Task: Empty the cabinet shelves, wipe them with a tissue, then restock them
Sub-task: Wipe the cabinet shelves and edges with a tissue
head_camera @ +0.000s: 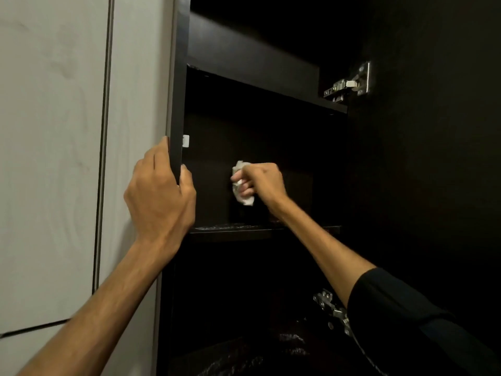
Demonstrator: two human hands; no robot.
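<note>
So the right hand (261, 180) had its grip curled tight around a crumpled white tissue (242, 183), bits of it poking out above and below the fingers, held up inside the middle compartment of the dark cabinet, above the middle shelf (233, 229). Couldn't tell if the tissue was actually touching the back panel, too dark in there. The left hand (160, 194) had its grip wrapped round the cabinet's left side edge (177, 109), thumb on the inside, fingers on the outside. There was a small white clip (186, 140) on that edge just above the thumb. Another shelf (260, 77) sat higher up, with a metal hinge (349, 82) at its right end and a second hinge (332, 309) lower down by the black sleeve (406, 321). Pale wood-grain panels (54, 131) ran along the left.
</note>
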